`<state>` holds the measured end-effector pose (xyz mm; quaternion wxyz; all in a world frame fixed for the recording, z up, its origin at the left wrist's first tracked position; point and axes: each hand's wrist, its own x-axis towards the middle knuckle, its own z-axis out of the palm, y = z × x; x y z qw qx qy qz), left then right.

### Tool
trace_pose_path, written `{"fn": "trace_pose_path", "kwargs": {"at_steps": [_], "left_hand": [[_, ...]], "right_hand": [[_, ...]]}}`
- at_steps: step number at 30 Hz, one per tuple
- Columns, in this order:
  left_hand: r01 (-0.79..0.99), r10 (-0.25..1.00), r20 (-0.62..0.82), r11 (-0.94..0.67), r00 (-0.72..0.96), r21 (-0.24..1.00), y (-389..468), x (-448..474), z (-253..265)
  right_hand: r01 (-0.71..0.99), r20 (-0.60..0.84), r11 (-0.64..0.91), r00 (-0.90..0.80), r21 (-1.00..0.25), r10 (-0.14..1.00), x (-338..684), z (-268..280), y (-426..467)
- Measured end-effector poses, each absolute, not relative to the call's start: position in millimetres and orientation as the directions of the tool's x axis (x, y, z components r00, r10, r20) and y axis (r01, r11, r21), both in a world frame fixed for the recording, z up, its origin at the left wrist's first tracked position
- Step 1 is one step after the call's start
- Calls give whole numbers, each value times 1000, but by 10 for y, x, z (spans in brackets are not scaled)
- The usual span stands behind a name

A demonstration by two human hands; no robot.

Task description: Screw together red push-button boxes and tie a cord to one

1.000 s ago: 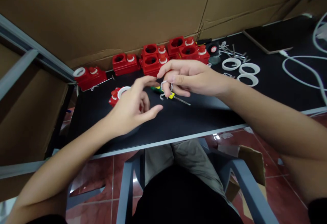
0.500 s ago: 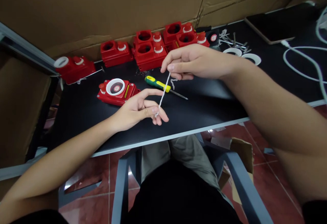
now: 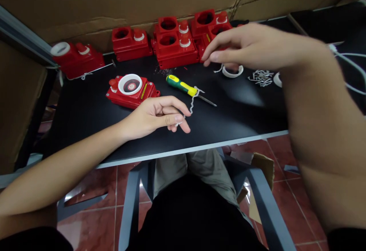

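Observation:
My left hand (image 3: 160, 116) is closed, pinching one end of a thin white string (image 3: 193, 104) between thumb and fingers. From there the string runs loosely up to the screwdriver (image 3: 181, 86), which has a green and yellow handle, and drapes across it where handle meets shaft. My right hand (image 3: 243, 49) hovers above the bench farther right, its thumb and fingers apart and nothing visible in them. Below its fingers lies a white ring (image 3: 233, 71). Just beyond my left hand rests a red housing (image 3: 148, 90) with a white ring on top and a red knob.
Several red housings (image 3: 177, 58) line the cardboard (image 3: 85, 7) at the back. A red housing (image 3: 85, 62) stands at the far left with a string beside it. A pile of screws (image 3: 261, 78) lies at right, near a white cable (image 3: 353, 69). The bench's front edge (image 3: 194, 148) is pale.
My right hand has let go of the string's upper end and moved right and up. The string, taut between both hands before, now hangs slack from my left hand onto the screwdriver.

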<state>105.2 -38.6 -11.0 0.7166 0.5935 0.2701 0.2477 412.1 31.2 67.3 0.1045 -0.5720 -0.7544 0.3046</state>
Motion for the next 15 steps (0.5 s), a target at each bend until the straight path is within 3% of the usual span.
{"fn": "trace_pose_path", "kwargs": {"at_steps": [9,15], "left_hand": [[22,706,-139,173,694,985,-372,1040,-102],[-12,721,-101,150,686,989,-381,1019,-135]], "right_hand": [[985,-133,-117,100,-126,986,4743,855,489],[989,-288,-145,133,-21,949,5094,766,596]]}}
